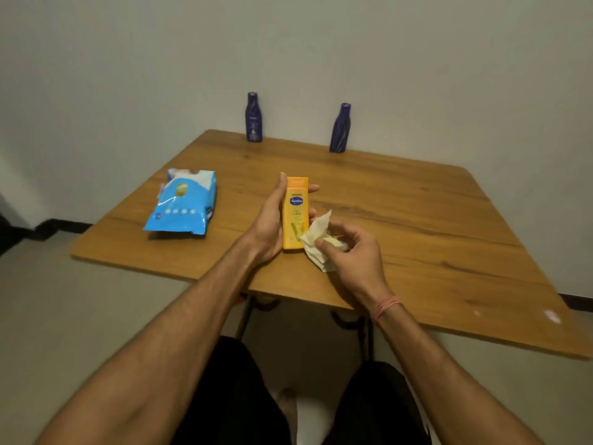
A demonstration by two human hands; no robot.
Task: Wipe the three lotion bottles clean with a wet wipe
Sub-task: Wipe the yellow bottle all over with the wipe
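We are gripping the yellow lotion bottle (295, 213) in our left hand (269, 220), fingers curled round it, above the wooden counter (417, 226). Our right hand (353, 252) is pinching the crumpled wet wipe (316, 234) against the bottle's lower right side. Two purple lotion bottles (253, 118) are standing upright at the counter's far edge, well apart, and the blue wipes pack (181, 203) is lying to the left.
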